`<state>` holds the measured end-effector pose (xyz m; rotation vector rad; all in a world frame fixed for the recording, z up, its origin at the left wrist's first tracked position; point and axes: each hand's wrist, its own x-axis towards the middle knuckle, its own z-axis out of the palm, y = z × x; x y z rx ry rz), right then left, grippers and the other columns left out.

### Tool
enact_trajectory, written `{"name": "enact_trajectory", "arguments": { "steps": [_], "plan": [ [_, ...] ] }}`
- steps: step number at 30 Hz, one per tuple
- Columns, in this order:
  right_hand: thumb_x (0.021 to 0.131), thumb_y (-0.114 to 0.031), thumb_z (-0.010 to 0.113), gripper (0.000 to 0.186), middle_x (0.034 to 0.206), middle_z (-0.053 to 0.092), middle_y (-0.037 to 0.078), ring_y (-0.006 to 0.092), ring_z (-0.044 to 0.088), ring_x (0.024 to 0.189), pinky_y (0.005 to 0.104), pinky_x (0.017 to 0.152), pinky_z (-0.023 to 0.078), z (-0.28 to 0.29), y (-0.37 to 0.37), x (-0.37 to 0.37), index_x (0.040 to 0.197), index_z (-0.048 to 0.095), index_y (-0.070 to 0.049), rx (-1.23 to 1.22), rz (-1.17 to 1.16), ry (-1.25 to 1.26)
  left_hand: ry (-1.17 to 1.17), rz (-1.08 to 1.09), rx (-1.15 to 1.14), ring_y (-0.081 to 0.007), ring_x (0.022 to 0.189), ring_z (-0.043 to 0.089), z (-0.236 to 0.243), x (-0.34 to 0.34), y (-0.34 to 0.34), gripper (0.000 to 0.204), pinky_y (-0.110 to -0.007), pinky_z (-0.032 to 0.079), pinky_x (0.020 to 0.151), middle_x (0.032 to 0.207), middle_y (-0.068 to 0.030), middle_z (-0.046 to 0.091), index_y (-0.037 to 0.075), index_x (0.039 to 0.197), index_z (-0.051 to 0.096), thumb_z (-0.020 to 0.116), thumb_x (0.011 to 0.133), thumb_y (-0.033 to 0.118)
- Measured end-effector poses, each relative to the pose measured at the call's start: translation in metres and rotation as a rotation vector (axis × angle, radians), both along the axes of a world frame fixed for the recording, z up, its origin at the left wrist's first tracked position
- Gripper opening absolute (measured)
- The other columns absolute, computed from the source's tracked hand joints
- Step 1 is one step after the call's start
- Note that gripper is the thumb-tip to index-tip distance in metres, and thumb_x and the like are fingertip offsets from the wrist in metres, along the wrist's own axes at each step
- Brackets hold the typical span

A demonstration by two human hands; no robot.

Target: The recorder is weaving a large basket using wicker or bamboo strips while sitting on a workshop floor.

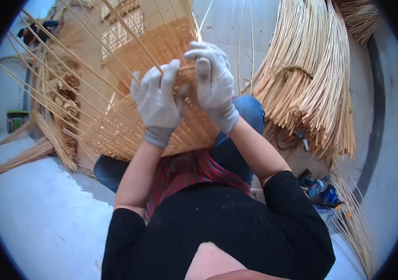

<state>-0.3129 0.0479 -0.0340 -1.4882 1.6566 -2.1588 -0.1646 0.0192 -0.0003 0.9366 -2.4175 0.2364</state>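
A partly woven wicker basket rests tilted across my lap, its long bare rods fanning out to the far left. Both hands wear pale work gloves with grey cuffs. My left hand is closed at the basket's edge, where one long wicker rod runs down between its fingers. Just right of it, my right hand has its fingers bent over the basket's edge, with the thumb against it. A dark smudge marks that glove. What lies under the right fingertips is mostly hidden.
Large bundles of wicker rods lie at the right, one tied round with a strand. Red-handled pruners lie by their ends, and a power drill lies nearer. More rods and woven pieces cover the left side, beside a dark green bucket.
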Motion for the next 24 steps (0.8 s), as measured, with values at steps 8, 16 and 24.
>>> {"name": "enact_trajectory", "arguments": {
  "steps": [8,16,24],
  "plan": [
    [0.104,-0.024,0.049,0.027,0.116,0.067,0.014,0.0301,0.061,0.114,0.0389,0.102,0.044,0.002,0.013,0.007,0.113,0.066,-0.005,0.079,0.067,-0.033,0.107,-0.025,-0.006,-0.0279,0.117,0.054,0.000,0.004,0.006,0.049,-0.052,0.031,0.109,0.117,-0.0085,0.059,0.017,0.129,0.060,0.071,0.085,0.034],
    [0.104,-0.011,0.051,0.044,0.131,0.058,0.016,0.0222,0.062,0.112,0.0341,0.095,0.051,-0.014,0.114,0.015,0.146,0.041,-0.004,0.225,0.144,-0.619,-0.120,-0.025,0.296,-0.0374,0.137,0.043,-0.060,0.107,0.121,0.060,-0.059,0.025,0.117,0.149,-0.0148,0.045,0.026,0.142,0.053,0.068,0.084,0.018],
    [0.100,-0.006,0.055,0.032,0.120,0.062,0.010,0.0163,0.064,0.099,0.0280,0.084,0.053,-0.025,0.164,-0.029,0.132,0.055,-0.003,0.251,-0.082,-0.498,-0.397,0.078,0.254,-0.0318,0.146,0.033,-0.098,0.145,0.094,0.074,-0.062,0.021,0.116,0.159,-0.0054,0.037,0.035,0.147,0.046,0.073,0.078,0.029]
  ]
}}
